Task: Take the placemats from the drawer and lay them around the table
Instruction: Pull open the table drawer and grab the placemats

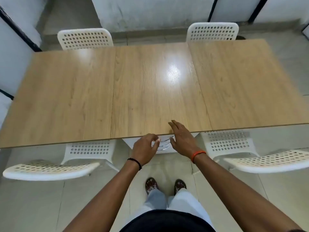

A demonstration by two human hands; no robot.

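A long wooden table [83, 97] fills the middle of the view, its top bare. Under its near edge stands a white drawer unit [163, 150] with curved chrome handles [164, 143], its drawers closed as far as I can see. My left hand [144, 149] hovers just left of the handles with fingers curled and nothing in them. My right hand [181, 138] reaches over the table's near edge, fingers spread, thumb beside the handles. No placemats are visible.
Two white perforated chairs stand at the near side, one at the left [55, 168] and one at the right [260, 158]. Two more, at far left [85, 38] and far right [213, 31], stand at the far side. Grey tiled floor lies below; my feet are between the near chairs.
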